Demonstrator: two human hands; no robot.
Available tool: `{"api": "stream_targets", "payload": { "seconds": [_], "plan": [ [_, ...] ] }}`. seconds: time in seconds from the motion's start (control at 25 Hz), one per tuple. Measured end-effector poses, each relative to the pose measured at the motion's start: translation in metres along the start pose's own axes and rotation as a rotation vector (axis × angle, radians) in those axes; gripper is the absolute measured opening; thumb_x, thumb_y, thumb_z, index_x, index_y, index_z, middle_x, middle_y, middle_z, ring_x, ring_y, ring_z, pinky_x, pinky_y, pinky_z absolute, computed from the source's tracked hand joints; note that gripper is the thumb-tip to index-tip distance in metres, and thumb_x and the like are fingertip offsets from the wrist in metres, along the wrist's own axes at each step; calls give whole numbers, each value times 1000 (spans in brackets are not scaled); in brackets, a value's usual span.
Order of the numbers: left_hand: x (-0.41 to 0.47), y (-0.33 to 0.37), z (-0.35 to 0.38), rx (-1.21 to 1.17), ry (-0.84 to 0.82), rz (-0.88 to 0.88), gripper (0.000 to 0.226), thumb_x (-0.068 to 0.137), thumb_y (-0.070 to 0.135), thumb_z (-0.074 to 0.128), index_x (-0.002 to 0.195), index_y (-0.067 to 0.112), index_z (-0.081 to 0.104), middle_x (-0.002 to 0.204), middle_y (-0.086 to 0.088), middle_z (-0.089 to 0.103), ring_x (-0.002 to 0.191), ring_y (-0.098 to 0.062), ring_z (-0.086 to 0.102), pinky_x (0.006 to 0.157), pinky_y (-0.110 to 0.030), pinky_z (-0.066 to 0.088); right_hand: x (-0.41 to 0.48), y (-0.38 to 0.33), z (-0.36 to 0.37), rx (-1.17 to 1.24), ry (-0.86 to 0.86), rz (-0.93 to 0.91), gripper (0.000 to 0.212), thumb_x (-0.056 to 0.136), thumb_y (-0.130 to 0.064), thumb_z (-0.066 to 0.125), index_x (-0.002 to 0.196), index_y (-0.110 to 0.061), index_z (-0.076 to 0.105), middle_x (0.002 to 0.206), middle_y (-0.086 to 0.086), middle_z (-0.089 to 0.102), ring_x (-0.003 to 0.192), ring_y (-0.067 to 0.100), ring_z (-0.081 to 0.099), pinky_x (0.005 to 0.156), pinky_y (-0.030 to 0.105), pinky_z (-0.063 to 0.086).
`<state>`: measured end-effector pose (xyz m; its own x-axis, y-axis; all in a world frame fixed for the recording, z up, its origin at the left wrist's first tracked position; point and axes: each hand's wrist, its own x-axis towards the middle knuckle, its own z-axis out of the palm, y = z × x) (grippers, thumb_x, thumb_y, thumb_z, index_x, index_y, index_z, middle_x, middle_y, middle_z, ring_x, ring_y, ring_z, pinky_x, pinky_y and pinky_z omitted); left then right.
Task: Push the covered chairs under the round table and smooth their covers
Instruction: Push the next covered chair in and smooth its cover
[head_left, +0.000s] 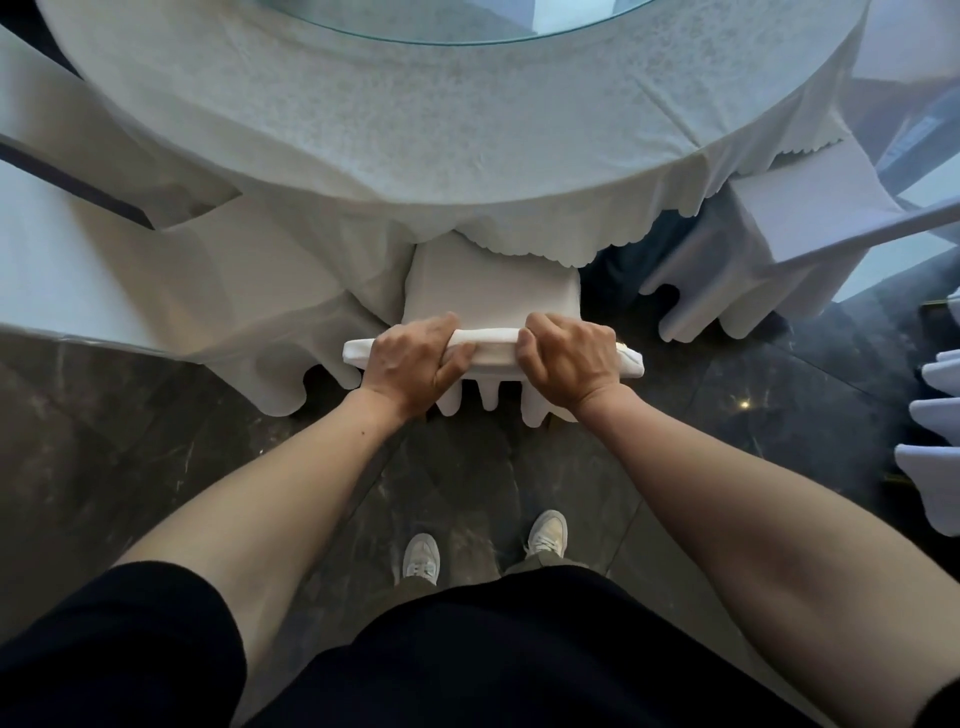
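Both hands are closed around the top rail of the covered chair: left hand left of centre, right hand right of centre, fingers curled over the cover. The chair seat sits partly beneath the near edge of the round worktop, under its tablecloth.

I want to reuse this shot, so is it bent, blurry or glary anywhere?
Head view: wide-angle bend curves the table edge and stretches the arms; the hands and chair back look sharp; daylight glares off the floor at right.
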<state>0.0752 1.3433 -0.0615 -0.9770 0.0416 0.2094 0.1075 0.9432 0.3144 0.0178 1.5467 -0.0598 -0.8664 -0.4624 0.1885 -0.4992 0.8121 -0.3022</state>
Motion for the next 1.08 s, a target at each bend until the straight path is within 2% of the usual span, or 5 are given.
{"api": "stream_targets", "payload": {
  "seconds": [0.2,0.32,0.6,0.84,1.08],
  "plan": [
    [-17,0,-5,-77,-80,-41,48,92,50,26,101,14,55,94,-5,61,84,-26,54,79,-39,39,-13,-16,-1,17,20,80,42,96,-39,25,78,-12,51,70,5,57,60,26,50,59,34,35],
    [-22,0,-11,-118,-137,-57,55,90,54,25,117,16,54,111,-7,61,102,-27,53,96,-41,37,-34,-28,-2,-1,16,114,41,100,-40,24,96,-12,54,89,8,60,81,27,54,81,40,42],
    [-53,3,-24,-257,-160,110,59,92,49,31,145,21,32,149,-10,35,138,-26,29,115,-46,23,-70,-57,-12,159,-47,284,50,103,-41,29,142,-10,36,149,13,38,141,28,30,117,43,23],
    [-40,60,-21,-319,-113,279,52,93,41,35,140,20,39,146,-7,40,133,-21,37,113,-42,27,-105,-33,-48,157,36,307,50,103,-39,33,143,-10,37,145,14,43,135,27,39,113,44,31],
    [8,179,25,-302,-138,336,48,96,41,35,139,20,43,144,-6,45,133,-21,38,112,-38,26,-140,91,-104,85,126,355,48,103,-39,32,141,-11,40,144,13,46,134,27,40,113,44,32]
  ]
}}
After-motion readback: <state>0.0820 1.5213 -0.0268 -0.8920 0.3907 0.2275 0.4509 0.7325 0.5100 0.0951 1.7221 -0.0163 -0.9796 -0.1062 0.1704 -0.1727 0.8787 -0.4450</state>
